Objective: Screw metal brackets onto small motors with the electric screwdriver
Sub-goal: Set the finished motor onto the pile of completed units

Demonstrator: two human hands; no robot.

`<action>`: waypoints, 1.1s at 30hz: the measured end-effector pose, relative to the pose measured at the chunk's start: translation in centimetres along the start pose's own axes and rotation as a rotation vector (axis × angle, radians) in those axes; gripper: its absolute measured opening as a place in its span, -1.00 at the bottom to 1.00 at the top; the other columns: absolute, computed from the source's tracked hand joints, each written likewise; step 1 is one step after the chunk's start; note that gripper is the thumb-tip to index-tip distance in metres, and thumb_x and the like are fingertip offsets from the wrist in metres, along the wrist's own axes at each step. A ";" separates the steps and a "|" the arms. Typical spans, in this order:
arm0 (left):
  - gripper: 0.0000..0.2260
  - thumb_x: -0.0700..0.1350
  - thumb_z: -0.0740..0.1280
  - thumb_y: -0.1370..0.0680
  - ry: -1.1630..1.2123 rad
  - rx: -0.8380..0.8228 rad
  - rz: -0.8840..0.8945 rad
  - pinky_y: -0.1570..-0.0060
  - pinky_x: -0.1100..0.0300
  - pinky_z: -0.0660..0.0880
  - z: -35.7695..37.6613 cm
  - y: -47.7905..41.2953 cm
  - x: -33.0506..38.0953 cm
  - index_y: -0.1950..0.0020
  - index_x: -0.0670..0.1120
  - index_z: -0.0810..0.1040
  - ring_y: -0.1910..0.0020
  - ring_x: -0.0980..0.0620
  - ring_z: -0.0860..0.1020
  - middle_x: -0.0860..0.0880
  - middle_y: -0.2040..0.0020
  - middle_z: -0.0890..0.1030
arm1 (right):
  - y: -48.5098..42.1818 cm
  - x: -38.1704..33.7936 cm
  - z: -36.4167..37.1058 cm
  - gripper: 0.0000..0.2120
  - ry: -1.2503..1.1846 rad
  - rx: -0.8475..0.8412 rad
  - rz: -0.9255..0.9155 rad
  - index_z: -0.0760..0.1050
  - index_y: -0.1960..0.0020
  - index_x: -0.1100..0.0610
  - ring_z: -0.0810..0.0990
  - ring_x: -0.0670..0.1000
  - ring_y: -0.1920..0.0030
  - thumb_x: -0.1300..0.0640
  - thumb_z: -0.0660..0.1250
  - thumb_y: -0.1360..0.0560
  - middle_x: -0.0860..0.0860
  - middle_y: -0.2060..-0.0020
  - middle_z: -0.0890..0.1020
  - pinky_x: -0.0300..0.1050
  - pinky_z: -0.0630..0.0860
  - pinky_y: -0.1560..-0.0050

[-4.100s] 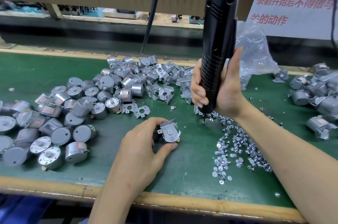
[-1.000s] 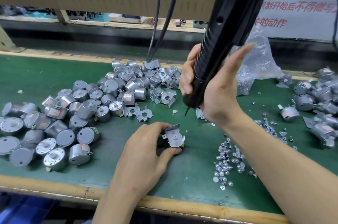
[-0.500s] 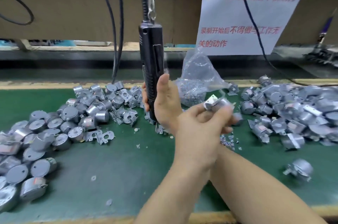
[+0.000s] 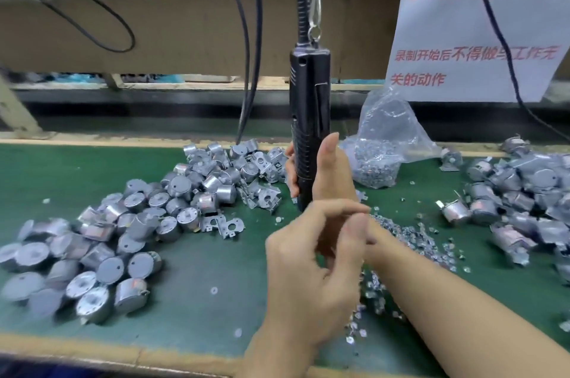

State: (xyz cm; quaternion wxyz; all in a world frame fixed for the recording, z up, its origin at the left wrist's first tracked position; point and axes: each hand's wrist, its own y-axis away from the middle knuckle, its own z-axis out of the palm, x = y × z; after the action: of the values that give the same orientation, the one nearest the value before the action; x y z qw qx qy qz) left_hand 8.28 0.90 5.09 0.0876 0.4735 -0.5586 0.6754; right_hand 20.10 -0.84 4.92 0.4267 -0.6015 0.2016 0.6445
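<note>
The green surface (image 4: 61,180) runs the full width of the view, with a paper sign (image 4: 475,35) in red characters hanging behind it at the right. A wide pile of bare round motors (image 4: 123,239) covers the left part of the surface. A second heap, motors with brackets fitted (image 4: 524,192), lies at the far right. The black electric screwdriver (image 4: 310,94) hangs upright from its cord over the middle, its tip hidden behind the hands. The right hand (image 4: 331,183) grips its lower barrel, thumb up along the side. The left hand (image 4: 308,260) is in front of it, above the surface, blurred, its fingers loosely bent and slack. A clear plastic bag of screws (image 4: 382,143) stands just right of the screwdriver. Loose brackets (image 4: 262,195) lie at the near end of the motor pile, and loose screws (image 4: 410,242) are scattered beside the right forearm.
</note>
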 end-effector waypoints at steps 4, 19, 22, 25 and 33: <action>-0.97 -0.05 0.35 -0.58 -0.404 0.266 -0.185 0.26 0.24 0.51 -5.9 -1.4 -3.5 0.03 0.06 0.58 0.25 0.15 0.60 0.15 0.23 0.63 | -0.5 -0.7 0.8 -0.18 -0.077 -0.057 -0.141 0.52 0.09 0.10 0.38 0.03 0.47 -0.66 0.23 -0.22 0.08 0.41 0.43 -0.09 0.33 0.40; -0.80 -0.26 0.29 -0.57 -1.189 0.040 -0.696 0.16 -0.02 0.31 -11.9 -2.3 -7.3 -0.19 -0.17 0.50 0.11 -0.28 0.48 -0.15 -0.23 0.38 | -1.6 -0.8 -1.1 -0.19 -0.075 -0.154 -0.056 0.45 0.21 0.12 0.41 0.04 0.47 -0.67 0.21 -0.20 0.05 0.41 0.48 -0.14 0.44 0.35; -0.92 -0.31 0.28 -0.55 -1.188 0.011 -0.701 0.21 -0.02 0.27 -11.6 -2.3 -7.6 0.01 -0.18 0.41 0.27 -0.19 0.33 -0.12 -0.09 0.28 | -1.9 -1.1 -1.9 -0.20 -0.086 -0.231 -0.009 0.45 0.26 0.09 0.38 0.02 0.51 -0.69 0.18 -0.18 0.02 0.46 0.45 -0.16 0.38 0.39; -0.86 -0.37 0.24 -0.52 -1.178 0.026 -0.699 0.22 -0.04 0.26 -11.4 -2.5 -7.7 0.06 -0.18 0.33 0.30 -0.17 0.29 -0.18 -0.11 0.28 | -2.0 -1.1 -2.7 -0.22 -0.121 -0.316 0.019 0.44 0.31 0.10 0.32 0.01 0.56 -0.68 0.17 -0.21 0.01 0.51 0.41 -0.20 0.33 0.46; -0.80 -0.24 0.31 -0.57 -1.200 -0.020 -0.677 0.10 -0.03 0.28 -11.8 -2.2 -8.2 -0.19 -0.20 0.46 0.01 -0.33 0.46 -0.22 -0.16 0.41 | -2.1 -0.4 -4.5 -0.21 -0.192 -0.402 0.097 0.39 0.31 0.16 0.28 -0.02 0.60 -0.64 0.16 -0.27 0.01 0.53 0.39 -0.23 0.35 0.48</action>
State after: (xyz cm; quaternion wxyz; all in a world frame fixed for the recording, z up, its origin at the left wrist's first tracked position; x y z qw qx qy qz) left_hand 7.66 14.95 1.35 -0.0264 0.9130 -0.3381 0.2266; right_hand 24.49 -3.30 4.95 0.2841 -0.6000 0.0566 0.7457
